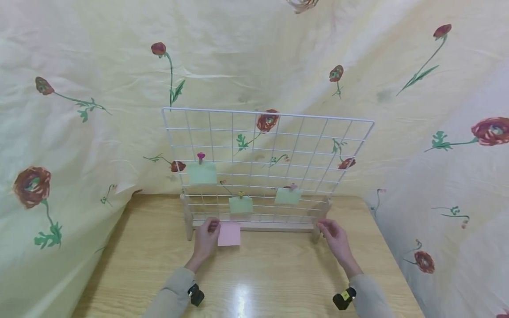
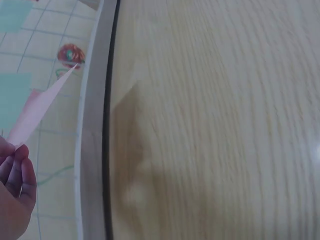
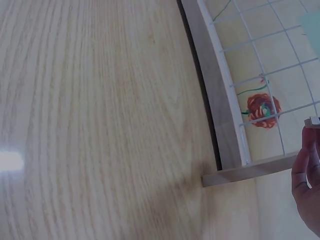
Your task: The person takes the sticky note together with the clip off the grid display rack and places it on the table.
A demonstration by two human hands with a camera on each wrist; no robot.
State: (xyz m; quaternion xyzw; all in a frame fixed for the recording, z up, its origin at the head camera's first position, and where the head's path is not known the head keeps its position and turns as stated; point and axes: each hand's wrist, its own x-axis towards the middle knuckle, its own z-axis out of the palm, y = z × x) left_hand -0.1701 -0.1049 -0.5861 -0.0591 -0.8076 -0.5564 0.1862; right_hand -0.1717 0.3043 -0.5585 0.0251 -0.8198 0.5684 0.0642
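Pinching one pink note at its three o'clock, my left hand; gripping a small item, probably a clip, my right hand; wire grid, twelve o'clock.

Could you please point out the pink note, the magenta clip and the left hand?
Pink note [image 1: 229, 234], head view: middle of its face.
Magenta clip [image 1: 201, 155], head view: its upper part.
Left hand [image 1: 206, 238], head view: middle of the hand.

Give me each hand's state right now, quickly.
Left hand: pinching a pink square paper note.
Right hand: pinching a small pale object, likely a clip, partly out of frame.
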